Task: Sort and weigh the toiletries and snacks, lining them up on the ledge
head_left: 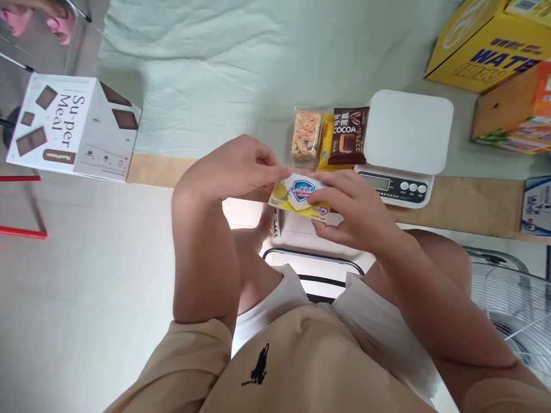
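Note:
Both my hands hold a small yellow and white soap box (299,196) with a blue shield logo, just in front of the table edge. My left hand (241,166) pinches its left end with closed fingers. My right hand (348,209) grips its right end and underside. Just beyond the box, on the pale green cloth (215,74), lie a biscuit packet (306,135), a yellow packet (327,143) and a brown cocoa wafer packet (348,136). A white kitchen scale (407,143) stands to their right.
A white "Super Meal" carton (73,126) sits at the left table corner. Yellow (482,46) and orange (512,109) cartons stand at the far right, a blue and white box (536,206) at the right edge. A fan grille (512,310) is by my right knee.

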Action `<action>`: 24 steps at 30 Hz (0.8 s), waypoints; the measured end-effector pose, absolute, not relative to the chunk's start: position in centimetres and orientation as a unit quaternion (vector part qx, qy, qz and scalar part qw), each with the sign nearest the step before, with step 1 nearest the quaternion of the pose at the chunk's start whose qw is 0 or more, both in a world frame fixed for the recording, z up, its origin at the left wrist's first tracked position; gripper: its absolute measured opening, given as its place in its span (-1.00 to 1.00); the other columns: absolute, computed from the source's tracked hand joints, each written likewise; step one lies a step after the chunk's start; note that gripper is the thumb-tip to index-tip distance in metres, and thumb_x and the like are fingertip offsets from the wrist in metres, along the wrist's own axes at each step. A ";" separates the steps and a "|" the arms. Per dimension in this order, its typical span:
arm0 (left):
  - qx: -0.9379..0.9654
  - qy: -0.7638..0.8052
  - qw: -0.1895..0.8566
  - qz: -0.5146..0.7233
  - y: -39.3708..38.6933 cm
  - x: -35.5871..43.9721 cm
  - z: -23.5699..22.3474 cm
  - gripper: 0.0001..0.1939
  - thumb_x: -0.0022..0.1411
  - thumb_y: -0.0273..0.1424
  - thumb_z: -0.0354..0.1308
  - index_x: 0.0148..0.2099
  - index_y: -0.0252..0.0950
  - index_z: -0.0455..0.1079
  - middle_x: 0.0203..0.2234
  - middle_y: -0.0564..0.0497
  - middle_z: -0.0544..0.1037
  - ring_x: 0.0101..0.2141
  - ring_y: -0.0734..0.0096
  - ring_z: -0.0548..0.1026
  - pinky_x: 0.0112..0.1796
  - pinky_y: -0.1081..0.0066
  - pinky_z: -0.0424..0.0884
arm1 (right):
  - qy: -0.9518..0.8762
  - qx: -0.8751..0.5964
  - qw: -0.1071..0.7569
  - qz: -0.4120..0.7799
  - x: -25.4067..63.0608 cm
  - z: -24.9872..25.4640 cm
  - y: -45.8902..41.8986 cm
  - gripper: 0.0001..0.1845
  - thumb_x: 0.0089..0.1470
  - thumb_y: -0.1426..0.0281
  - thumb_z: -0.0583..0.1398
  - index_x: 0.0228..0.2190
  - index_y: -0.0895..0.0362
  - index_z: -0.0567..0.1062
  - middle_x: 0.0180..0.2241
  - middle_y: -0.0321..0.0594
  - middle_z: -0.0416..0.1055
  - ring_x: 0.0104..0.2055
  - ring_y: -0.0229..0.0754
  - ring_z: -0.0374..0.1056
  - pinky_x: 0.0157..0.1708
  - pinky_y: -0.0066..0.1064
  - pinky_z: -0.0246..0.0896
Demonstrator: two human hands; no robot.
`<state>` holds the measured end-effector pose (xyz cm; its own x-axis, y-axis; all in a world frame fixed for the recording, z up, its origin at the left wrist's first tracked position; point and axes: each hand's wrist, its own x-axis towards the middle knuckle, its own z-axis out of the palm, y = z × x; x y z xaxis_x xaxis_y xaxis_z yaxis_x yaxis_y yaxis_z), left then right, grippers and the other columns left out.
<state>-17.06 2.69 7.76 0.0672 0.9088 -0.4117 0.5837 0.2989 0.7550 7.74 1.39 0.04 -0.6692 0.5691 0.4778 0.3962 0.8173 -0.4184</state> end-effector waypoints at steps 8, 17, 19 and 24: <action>0.589 0.642 0.489 -0.039 4.2 -16.9 7.8 -0.56 0.20 -0.08 0.28 -0.59 -0.24 0.44 -0.60 -0.03 0.51 -0.52 0.26 0.52 -0.42 0.31 0.33 | -0.905 -0.319 0.273 0.064 8.2 0.5 1.5 -0.81 0.15 0.38 0.32 -0.16 0.01 0.53 -0.05 -0.15 0.65 -0.04 0.03 0.50 -0.11 -0.13 0.28; 0.619 0.665 0.415 -0.049 4.7 -16.0 6.8 -0.51 0.31 -0.05 0.16 -0.57 -0.21 0.30 -0.65 0.02 0.39 -0.59 0.35 0.32 -0.44 0.30 0.14 | -0.871 -0.370 0.315 0.070 7.9 -0.6 1.7 -0.92 0.20 0.41 0.29 -0.24 -0.02 0.55 -0.21 -0.19 0.59 -0.20 -0.07 0.43 -0.18 -0.15 0.27; 0.628 0.663 0.405 -0.041 5.0 -16.0 6.6 -0.47 0.33 -0.04 0.14 -0.59 -0.22 0.24 -0.66 0.02 0.37 -0.59 0.37 0.27 -0.46 0.30 0.12 | -0.868 -0.382 0.310 0.059 7.7 -0.6 1.6 -0.94 0.22 0.43 0.28 -0.27 0.01 0.54 -0.26 -0.20 0.56 -0.26 -0.11 0.40 -0.26 -0.20 0.22; 0.621 0.688 0.374 -0.022 5.2 -15.6 6.9 -0.47 0.36 -0.04 0.17 -0.56 -0.23 0.22 -0.65 0.05 0.34 -0.60 0.41 0.24 -0.50 0.32 0.07 | -0.876 -0.363 0.316 0.043 8.2 0.2 1.8 -0.92 0.20 0.38 0.31 -0.25 0.06 0.51 -0.29 -0.19 0.53 -0.27 -0.14 0.41 -0.31 -0.25 0.27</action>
